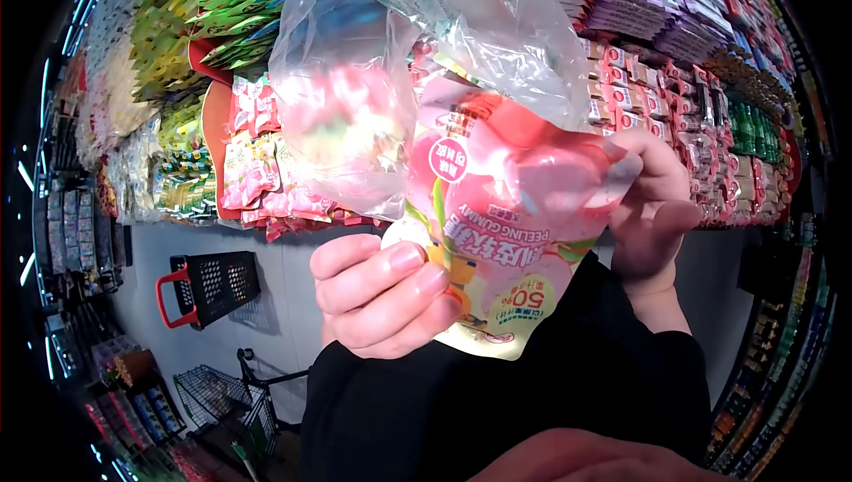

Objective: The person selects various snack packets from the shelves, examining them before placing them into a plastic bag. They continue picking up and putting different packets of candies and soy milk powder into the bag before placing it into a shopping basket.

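Note:
A pink pouch (532, 207) printed "PEELING GUMMY" hangs upside down in front of me. My left hand (386, 296) has its fingers curled over the pouch's lower left edge. My right hand (652, 207) pinches the pouch's upper right corner between thumb and fingers. Behind and above the pouch is a clear plastic bag (342, 47) with pink and pale items blurred inside it. The bag reaches down to just above my left hand; what holds it is hidden.
Racks of packaged snacks stretch across the back, with green packets (240, 3) at upper left and pink packets (253, 171) below them. A black basket with a red handle (222, 287) and a wire shopping cart (213, 393) are at lower left.

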A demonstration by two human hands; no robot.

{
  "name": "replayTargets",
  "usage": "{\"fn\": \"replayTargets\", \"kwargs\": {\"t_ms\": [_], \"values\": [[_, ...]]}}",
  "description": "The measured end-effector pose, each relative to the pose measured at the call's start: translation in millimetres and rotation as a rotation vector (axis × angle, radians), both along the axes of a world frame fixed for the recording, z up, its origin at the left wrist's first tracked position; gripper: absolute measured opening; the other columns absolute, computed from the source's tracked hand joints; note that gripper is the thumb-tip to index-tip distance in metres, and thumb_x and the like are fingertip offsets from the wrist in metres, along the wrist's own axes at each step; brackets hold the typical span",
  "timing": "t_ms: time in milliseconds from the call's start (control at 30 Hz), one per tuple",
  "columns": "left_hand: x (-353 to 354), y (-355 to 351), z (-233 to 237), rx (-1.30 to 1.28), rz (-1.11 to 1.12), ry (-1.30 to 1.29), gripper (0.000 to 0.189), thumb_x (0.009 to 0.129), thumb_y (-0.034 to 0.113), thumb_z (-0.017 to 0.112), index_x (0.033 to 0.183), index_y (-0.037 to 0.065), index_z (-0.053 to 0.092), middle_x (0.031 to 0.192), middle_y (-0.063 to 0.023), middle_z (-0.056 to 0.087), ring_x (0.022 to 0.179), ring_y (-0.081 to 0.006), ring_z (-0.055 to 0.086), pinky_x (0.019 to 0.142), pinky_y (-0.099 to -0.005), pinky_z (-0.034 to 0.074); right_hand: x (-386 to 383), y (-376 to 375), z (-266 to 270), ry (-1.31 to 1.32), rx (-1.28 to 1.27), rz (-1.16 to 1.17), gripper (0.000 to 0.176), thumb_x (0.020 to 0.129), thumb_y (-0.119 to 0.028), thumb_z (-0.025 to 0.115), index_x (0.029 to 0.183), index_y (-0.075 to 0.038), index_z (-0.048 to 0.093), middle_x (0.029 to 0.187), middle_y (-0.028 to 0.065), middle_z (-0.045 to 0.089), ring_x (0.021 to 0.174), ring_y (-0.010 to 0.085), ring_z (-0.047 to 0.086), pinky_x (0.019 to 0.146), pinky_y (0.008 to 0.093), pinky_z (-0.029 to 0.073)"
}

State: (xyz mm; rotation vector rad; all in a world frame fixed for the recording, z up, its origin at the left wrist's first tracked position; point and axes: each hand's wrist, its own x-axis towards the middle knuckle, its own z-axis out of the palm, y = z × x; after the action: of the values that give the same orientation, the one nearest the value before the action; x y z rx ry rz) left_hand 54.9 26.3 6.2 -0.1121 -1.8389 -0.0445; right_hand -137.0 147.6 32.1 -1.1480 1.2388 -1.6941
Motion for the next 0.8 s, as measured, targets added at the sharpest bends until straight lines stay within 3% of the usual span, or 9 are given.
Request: {"fn": "replayTargets", "kwargs": {"t_ms": [133,233,333,400,500,567,600,700,800], "values": [[-9,3,10,-0.081,-0.124,-0.217,0.012,0.067,0.012,0.061,0.077,0.015,0.066,0.091,0.0034,0.061,0.090,-0.0120,0.054,0.080,-0.0310,0.038,6,-11,7,-0.155,-0.028,0.089,0.049,0.074,-0.036,0.067,0.099,0.003,0.051,0.087,0.0050,0.057,0.077,0.0057,0.053,0.067,0.0180,0.043],[-14,2,8,0.040,-0.085,-0.152,0.018,0.064,0.006,0.064,0.081,0.010,0.063,0.092,-0.0025,0.060,0.090,-0.0189,0.055,0.075,-0.0315,0.044,-4,0,9,-0.127,0.211,0.085,0.035,0.075,-0.017,0.066,0.101,0.000,0.050,0.090,0.0061,0.057,0.082,0.0084,0.054,0.073,0.0225,0.044],[-20,1,4,0.279,0.099,-0.023,0.029,0.066,0.012,0.072,0.090,0.003,0.058,0.093,-0.0076,0.058,0.091,-0.0268,0.054,0.072,-0.0323,0.049,-3,-8,-9,-0.300,-0.203,0.048,0.030,0.077,-0.013,0.064,0.101,-0.001,0.048,0.091,0.0062,0.057,0.082,0.0106,0.056,0.073,0.0243,0.046],[-16,0,12,0.286,0.024,-0.254,0.034,0.067,0.020,0.072,0.093,0.002,0.058,0.095,-0.0095,0.059,0.092,-0.0277,0.054,0.073,-0.0335,0.049,14,-10,3,-0.130,-0.214,-0.308,0.046,0.076,-0.038,0.065,0.094,-0.006,0.038,0.073,0.0100,0.057,0.060,0.0158,0.053,0.054,0.0256,0.044],[-31,7,9,0.318,-0.162,-0.270,0.068,0.067,0.040,0.068,0.113,-0.005,0.046,0.106,-0.0173,0.056,0.098,-0.0322,0.051,0.080,-0.0370,0.046,20,-8,-3,0.123,-0.343,-0.337,0.038,0.079,-0.040,0.060,0.088,-0.012,0.035,0.067,0.0128,0.060,0.054,0.0175,0.054,0.052,0.0252,0.043],[-34,9,8,0.445,-0.315,-0.315,0.095,0.065,0.044,0.068,0.129,-0.009,0.022,0.110,-0.0226,0.052,0.104,-0.0361,0.048,0.084,-0.0399,0.043,7,-8,2,0.334,-0.373,0.063,0.025,0.076,-0.019,0.062,0.085,-0.006,0.043,0.085,0.0171,0.062,0.067,0.0248,0.060,0.059,0.0301,0.046],[-31,7,12,0.453,-0.327,-0.324,0.072,0.068,0.033,0.068,0.119,-0.009,0.040,0.108,-0.0210,0.054,0.104,-0.0363,0.049,0.082,-0.0384,0.045,1,-9,4,0.364,-0.367,0.305,0.018,0.073,-0.001,0.063,0.085,-0.001,0.049,0.098,0.0186,0.061,0.078,0.0285,0.062,0.067,0.0330,0.048],[-16,-12,9,0.345,-0.473,-0.272,0.027,0.064,0.011,0.062,0.084,-0.005,0.060,0.090,-0.0162,0.061,0.091,-0.0364,0.057,0.073,-0.0357,0.050,3,-11,0,0.544,-0.323,0.349,0.017,0.067,-0.008,0.071,0.078,-0.002,0.061,0.093,0.0152,0.063,0.071,0.0251,0.060,0.061,0.0296,0.048],[13,-29,3,0.645,-0.940,-0.195,0.022,0.079,0.016,0.057,0.086,-0.005,0.057,0.084,-0.0168,0.060,0.079,-0.0323,0.061,0.065,-0.0402,0.051,7,-12,-2,0.471,-0.382,0.339,0.030,0.064,-0.018,0.075,0.083,0.000,0.061,0.092,0.0141,0.063,0.070,0.0232,0.060,0.060,0.0277,0.048]]}}
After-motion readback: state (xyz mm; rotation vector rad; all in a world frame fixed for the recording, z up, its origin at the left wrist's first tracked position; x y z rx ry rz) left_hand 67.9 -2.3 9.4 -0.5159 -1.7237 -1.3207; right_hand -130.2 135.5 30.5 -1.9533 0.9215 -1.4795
